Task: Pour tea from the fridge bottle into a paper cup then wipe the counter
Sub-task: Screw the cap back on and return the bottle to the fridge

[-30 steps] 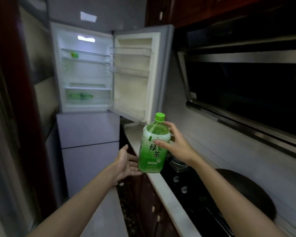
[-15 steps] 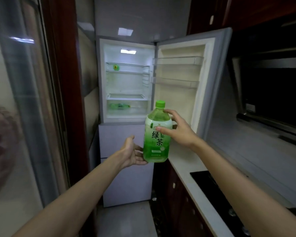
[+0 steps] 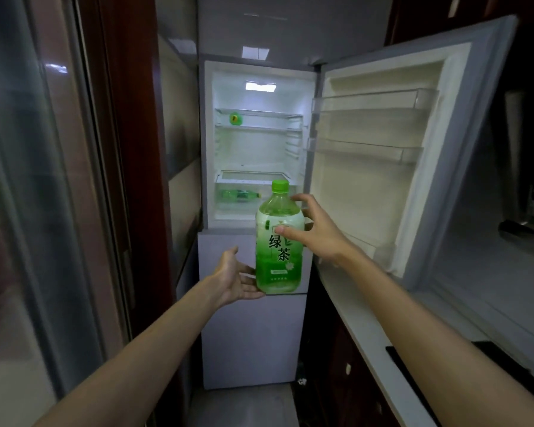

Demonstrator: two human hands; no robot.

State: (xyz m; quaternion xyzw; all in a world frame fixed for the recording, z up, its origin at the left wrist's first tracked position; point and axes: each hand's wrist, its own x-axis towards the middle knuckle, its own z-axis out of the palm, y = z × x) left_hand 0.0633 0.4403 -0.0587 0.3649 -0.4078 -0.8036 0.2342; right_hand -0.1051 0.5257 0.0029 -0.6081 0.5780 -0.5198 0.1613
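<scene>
Head cam: I'm looking fwd & down past both forearms at an open fridge (image 3: 259,155).
Tea bottle (image 3: 278,241): I'm seeing it hanging upright in mid-air at centre frame, in front of the fridge's lower edge. It's showing clear green at the shoulder, and a green & white label w/ dark characters is facing me.
Cap (image 3: 280,186): green, sitting on the neck.
R hand (image 3: 316,231): it's grasping the bottle from the right, thumb lying across the label's top and fingers curling round the shoulder.
L hand (image 3: 233,277): it's lying released, palm turned up toward the bottle. Fingers are running straight under the base at lower left and look to be touching it; thumb is pointing up, apart from the bottle.
Fridge door (image 3: 383,186): it's standing swung out to the right, inner racks showing.
Fridge inside: a light is glowing at top. A second green bottle (image 3: 238,195) is lying on its side on the bottom shelf, behind & left of the held one. A small round green item (image 3: 236,119) is sitting on the top shelf, too small for me to ID.
Lower compartments (image 3: 250,334): pale fronts, sitting closed below the open section.
Counter (image 3: 361,309): pale top running along my right; a black cooktop (image 3: 515,354) is sitting in it by the R forearm.
Left side: I'm seeing a glass panel (image 3: 28,211) beside a dark red-brown frame (image 3: 130,149).
</scene>
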